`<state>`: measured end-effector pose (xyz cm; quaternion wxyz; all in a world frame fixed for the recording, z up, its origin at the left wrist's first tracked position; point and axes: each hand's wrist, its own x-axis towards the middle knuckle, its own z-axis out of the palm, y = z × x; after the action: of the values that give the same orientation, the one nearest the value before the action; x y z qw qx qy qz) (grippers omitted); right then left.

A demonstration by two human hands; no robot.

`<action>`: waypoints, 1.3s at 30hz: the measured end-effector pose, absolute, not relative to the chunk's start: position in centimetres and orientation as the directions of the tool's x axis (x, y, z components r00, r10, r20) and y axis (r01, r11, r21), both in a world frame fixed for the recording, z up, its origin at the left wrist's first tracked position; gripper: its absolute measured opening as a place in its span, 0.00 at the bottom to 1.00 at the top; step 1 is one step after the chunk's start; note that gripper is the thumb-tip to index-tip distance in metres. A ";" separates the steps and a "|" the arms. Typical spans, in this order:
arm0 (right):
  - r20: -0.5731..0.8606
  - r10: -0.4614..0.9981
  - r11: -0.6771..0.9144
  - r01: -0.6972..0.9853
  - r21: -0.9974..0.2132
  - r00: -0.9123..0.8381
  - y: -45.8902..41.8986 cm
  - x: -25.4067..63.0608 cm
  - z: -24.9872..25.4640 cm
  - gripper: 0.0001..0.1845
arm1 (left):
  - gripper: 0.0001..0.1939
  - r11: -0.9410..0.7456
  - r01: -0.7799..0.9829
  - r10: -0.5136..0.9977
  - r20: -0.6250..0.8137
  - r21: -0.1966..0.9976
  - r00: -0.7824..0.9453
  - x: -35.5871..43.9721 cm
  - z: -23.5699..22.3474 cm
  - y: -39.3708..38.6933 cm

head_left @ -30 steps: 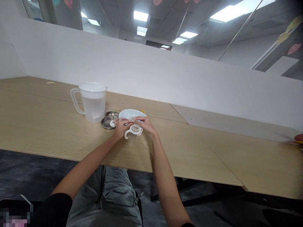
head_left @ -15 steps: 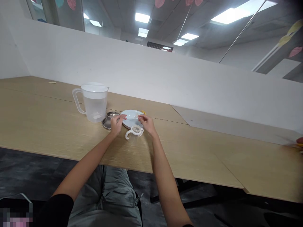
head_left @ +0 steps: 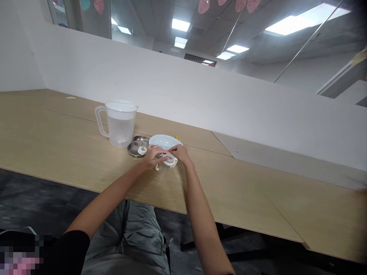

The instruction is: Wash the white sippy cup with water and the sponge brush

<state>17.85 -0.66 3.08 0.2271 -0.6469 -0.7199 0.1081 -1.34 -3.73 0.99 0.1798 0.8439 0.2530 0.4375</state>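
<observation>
Midway between the tabletop's front and back edges, a white-handled cup looks light, stiff, best held round its body; left hand's and right hand's fingers curl at its rim, grip unclear.

The left hand covers part of the clear cup; anything the right hand pinches is too small to tell. Hands hide the plate around five o'clock. Yellow items at its two o'clock are partly hidden. Picture's eight o'clock: a pixelated patch.
</observation>
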 end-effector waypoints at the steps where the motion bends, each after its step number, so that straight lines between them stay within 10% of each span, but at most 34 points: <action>1: 0.160 0.984 0.141 0.891 -0.432 -0.079 -0.5 17.7 3.3 0.07 | 0.25 -0.810 0.279 0.580 0.638 0.515 0.507 -1.4 1.1 -3.8; 6: 0.071 0.988 0.154 0.919 -0.363 -0.138 0.6 16.8 3.9 0.05 | 0.27 -0.807 0.334 0.588 0.607 0.487 0.535 -1.4 1.2 -3.9; 16: 0.324 0.940 0.309 0.659 -0.686 -0.104 2.9 16.2 2.1 0.05 | 0.26 -0.795 0.371 0.606 0.594 0.481 0.529 -1.2 1.0 -4.1; 29: 0.372 0.784 0.506 -0.164 -0.847 0.496 0.7 16.4 6.0 0.16 | 0.22 -0.806 0.398 0.592 0.633 0.439 0.499 -0.9 0.6 -3.8; 39: 0.347 0.938 0.341 -0.255 -0.905 0.025 -2.6 16.4 7.1 0.17 | 0.23 -0.798 0.396 0.602 0.627 0.453 0.495 -0.8 0.4 -3.7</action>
<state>16.35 -2.58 7.06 0.6352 -0.3304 -0.5169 0.4693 -0.83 -3.66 0.41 0.1255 0.8554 0.2916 0.4092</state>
